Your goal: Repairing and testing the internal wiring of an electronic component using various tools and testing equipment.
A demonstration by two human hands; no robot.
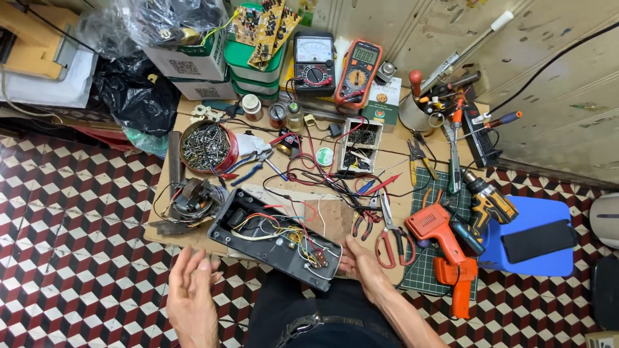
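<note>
Black plastic forms the opened device casing point(277, 240), which is lying tilted across the near edge of the low wooden workbench point(193, 241), its hollow side facing up and showing red, yellow and white wires. The right hand point(358, 261) is resting against the casing's near right corner, fingers loosely curled at its end; whether it is truly gripping cannot be told. The left hand point(191, 291) is hovering open and empty, fingers spread, just near and left of the casing, apart from it.

Just beyond the casing's left end a motor-like part with wound wires point(193, 200) is sitting on the bench. Farther back a round red tin of screws point(207, 147) is standing, with blue-handled pliers point(251, 166) beside it. Right of the casing, red-handled scissors point(391, 240) are lying on the bench, and an orange power drill point(445, 248) is lying on a green cutting mat point(422, 274). At the far edge an analogue multimeter point(314, 62) and an orange digital multimeter point(360, 72) are leaning upright.
</note>
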